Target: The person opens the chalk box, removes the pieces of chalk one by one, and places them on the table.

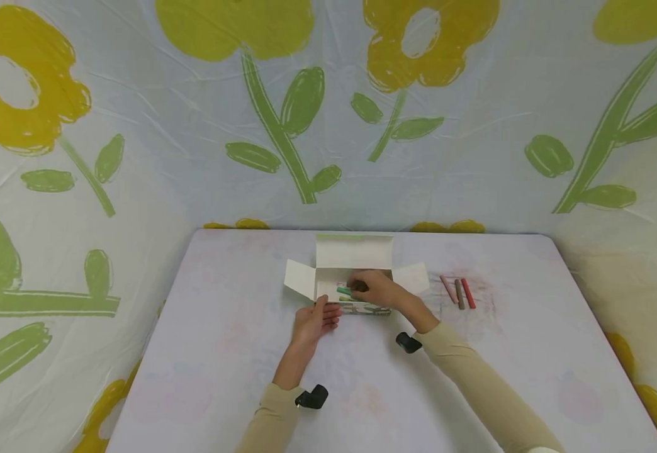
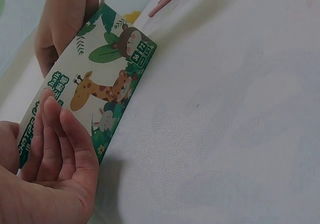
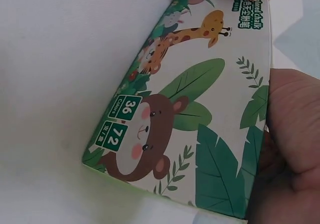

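Flowered cloth (image 1: 476, 157) around a pale table (image 1: 209, 358). Near the far edge, a chalk box (image 1: 368, 309), lid (image 1: 354, 251) and side flaps (image 1: 301, 279) spread open. Right hand (image 1: 381, 289) down in the box beside green chalk (image 1: 343, 290), fingers curled; whether clamped on a stick, impossible to tell. Left hand (image 1: 308, 323) at the box's front left, fingers together against the panel, thumb over the top edge, holding lightly. Step in hand, seemingly: handling chalk inside; next move likely calling for a lift clear of front edge and right flap (image 1: 412, 279). Just beyond that flap, three sticks (image 1: 460, 294); wide room in front and leftward.
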The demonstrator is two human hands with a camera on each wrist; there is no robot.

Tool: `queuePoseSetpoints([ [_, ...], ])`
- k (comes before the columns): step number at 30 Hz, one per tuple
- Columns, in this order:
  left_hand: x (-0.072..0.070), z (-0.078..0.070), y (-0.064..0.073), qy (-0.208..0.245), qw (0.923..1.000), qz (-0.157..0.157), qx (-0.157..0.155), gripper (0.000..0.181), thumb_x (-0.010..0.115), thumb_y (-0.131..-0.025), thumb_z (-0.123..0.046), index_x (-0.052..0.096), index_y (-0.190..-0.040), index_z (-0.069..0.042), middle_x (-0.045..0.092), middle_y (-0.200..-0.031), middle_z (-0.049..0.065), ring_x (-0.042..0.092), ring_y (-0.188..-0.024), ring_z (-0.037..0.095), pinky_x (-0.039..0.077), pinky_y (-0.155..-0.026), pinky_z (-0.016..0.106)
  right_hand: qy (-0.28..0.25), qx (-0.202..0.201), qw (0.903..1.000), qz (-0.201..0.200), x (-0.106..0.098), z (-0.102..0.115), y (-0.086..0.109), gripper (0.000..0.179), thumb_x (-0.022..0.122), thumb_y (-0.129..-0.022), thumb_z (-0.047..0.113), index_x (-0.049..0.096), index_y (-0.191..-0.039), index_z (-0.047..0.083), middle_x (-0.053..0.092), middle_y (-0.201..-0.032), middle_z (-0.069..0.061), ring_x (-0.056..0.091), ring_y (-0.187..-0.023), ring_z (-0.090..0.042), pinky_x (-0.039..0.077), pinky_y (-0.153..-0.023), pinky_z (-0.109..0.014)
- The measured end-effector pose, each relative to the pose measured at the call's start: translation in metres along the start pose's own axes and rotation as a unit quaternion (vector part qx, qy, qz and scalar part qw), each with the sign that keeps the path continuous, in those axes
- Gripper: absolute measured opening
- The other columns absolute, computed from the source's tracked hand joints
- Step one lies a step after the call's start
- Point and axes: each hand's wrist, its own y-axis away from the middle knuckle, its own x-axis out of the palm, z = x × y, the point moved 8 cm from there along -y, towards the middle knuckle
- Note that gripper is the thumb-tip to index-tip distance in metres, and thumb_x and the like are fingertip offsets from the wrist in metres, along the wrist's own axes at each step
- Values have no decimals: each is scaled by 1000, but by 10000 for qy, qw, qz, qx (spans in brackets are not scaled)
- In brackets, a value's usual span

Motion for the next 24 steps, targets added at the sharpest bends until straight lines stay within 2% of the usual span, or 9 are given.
queuePoseSetpoints([
  [6, 0, 1, 0, 12, 10000, 5, -2, 46, 57, -106, -32, 73, -102, 11, 76, -85, 8, 67, -70, 10, 57, -67, 23, 96, 297, 9992, 267, 3, -1, -4, 19, 71, -95, 2, 69, -112, -7, 70, -105, -17, 66, -95, -27, 56, -85, -40],
  [13, 1, 1, 1, -30, 10000, -35, -2, 47, 56, -107, -32, 71, -105, 13, 76, -86, 9, 66, -70, 10, 57, -67, 23, -14, 607, 9957, 700, 10, -1, -10, 18, 71, -95, -2, 69, -111, -9, 70, -105, -19, 68, -97, -30, 57, -86, -36],
  [19, 1, 1, 2, -49, 9999, -104, -20, 47, 55, -108, -31, 71, -106, 13, 76, -87, 10, 67, -70, 10, 58, -68, 24, 271, 637, 9935, 907, 12, 2, -13, 17, 70, -96, 1, 70, -111, -6, 70, -105, -16, 66, -96, -27, 56, -85, -35],
  [24, 1, 0, 2, -12, 10000, -70, 46, 49, 53, -108, -31, 70, -107, 15, 76, -89, 13, 67, -71, 10, 59, -69, 25, 216, 554, 9939, 933, 12, 5, -15, 13, 71, -96, 1, 72, -107, -4, 71, -101, -13, 65, -90, -21, 56, -83, -33],
])
